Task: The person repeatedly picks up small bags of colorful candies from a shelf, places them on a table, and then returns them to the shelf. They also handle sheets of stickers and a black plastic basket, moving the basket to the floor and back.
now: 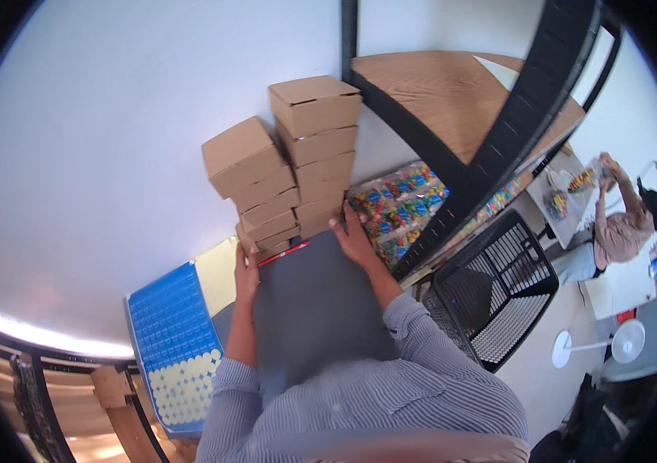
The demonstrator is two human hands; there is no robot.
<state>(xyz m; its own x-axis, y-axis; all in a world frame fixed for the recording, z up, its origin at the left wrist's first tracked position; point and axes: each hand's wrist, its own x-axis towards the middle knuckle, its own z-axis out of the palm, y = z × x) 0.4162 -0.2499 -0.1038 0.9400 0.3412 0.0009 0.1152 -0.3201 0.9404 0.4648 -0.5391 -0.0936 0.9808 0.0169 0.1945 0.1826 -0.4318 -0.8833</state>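
Two stacks of brown cardboard boxes stand side by side at the back of a dark grey table (317, 301). The left stack (247, 159) looks uneven, and the right stack (320, 130) is taller. My left hand (246, 272) is at the bottom left of the left stack, fingers pointing up. My right hand (354, 237) is beside the lower right of the right stack, thumb and fingers apart. Whether either hand touches a box is hard to tell. A red pen or marker (283, 253) lies between the hands, before the boxes.
Blue sheets of round stickers (175, 318) and pale yellow paper (217, 275) lie at left. Right of the stacks are packets of colourful contents (401, 202), beneath a black-framed wooden shelf (438, 87). A black plastic crate (496, 289) stands right; beyond, a person (623, 231) handles a clear bag.
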